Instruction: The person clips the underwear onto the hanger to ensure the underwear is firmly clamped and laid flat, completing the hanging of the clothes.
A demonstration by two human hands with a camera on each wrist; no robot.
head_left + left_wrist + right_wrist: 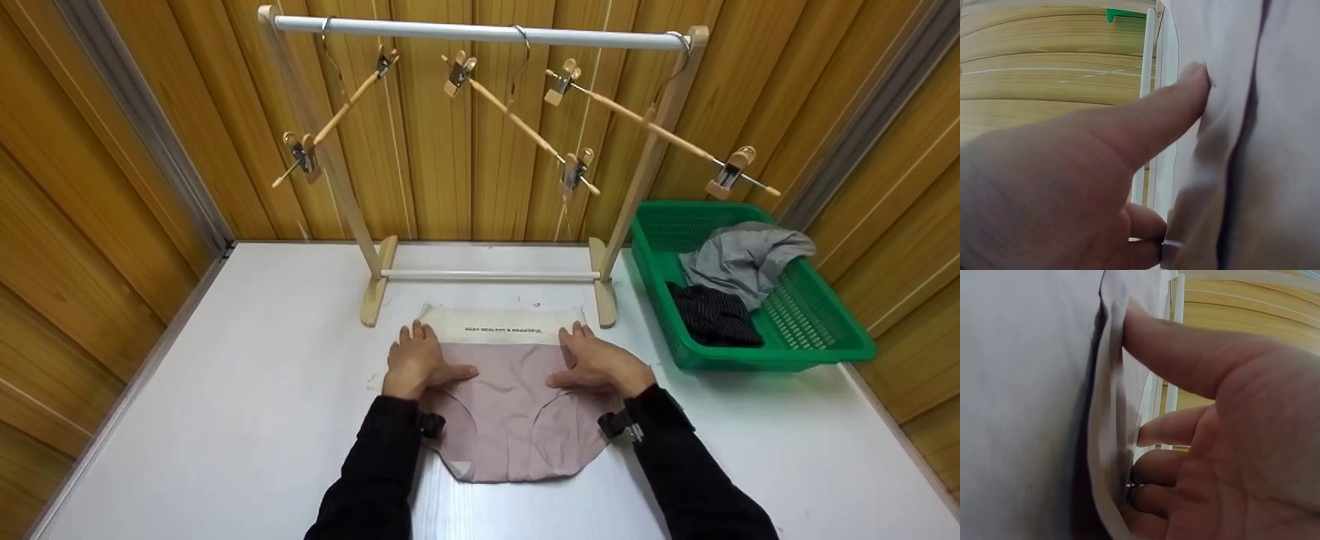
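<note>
A pair of pink briefs (510, 420) with a cream waistband (487, 322) bearing printed text lies spread on the white table. The waistband points toward the rack. My left hand (420, 360) rests on the left side of the briefs, its thumb extended over the pink cloth and its fingertips by the waistband. On the opposite side, my right hand (600, 361) touches the cloth with its thumb, fingers reaching to the waistband's right end. Both wrist views show the thumbs (1168, 107) (1168, 349) laid against the fabric, with the leg opening's edge close by.
Behind the briefs stands a rack with a white rail (450, 30). Three wooden clip hangers (514, 116) hang from it. At the right, a green basket (765, 360) holds a grey cloth (742, 259) and a black striped cloth (712, 315). Wood-patterned walls (480, 210) surround the table.
</note>
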